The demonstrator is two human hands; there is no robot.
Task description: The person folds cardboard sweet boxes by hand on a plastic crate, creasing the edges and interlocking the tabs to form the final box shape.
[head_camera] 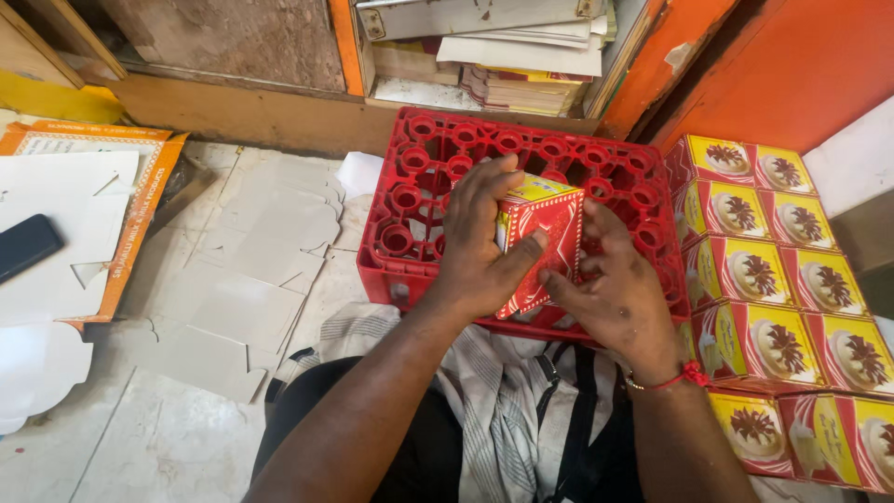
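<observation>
My left hand (477, 240) and my right hand (616, 287) both grip a red and yellow printed cardboard box (540, 231), partly folded. I hold it over an upturned red plastic crate (615, 177) resting against my lap. My left thumb presses the box's red front face while the fingers wrap its top edge. From the right side, my right fingers press the same box. A red thread circles my right wrist.
Folded red and yellow boxes (782, 279) are stacked in rows at the right. Flat white cardboard blanks (251, 279) lie on the floor at the left, beside an orange-edged sheet (140, 205) and a black phone (26, 244). Papers (521, 56) are piled behind the crate.
</observation>
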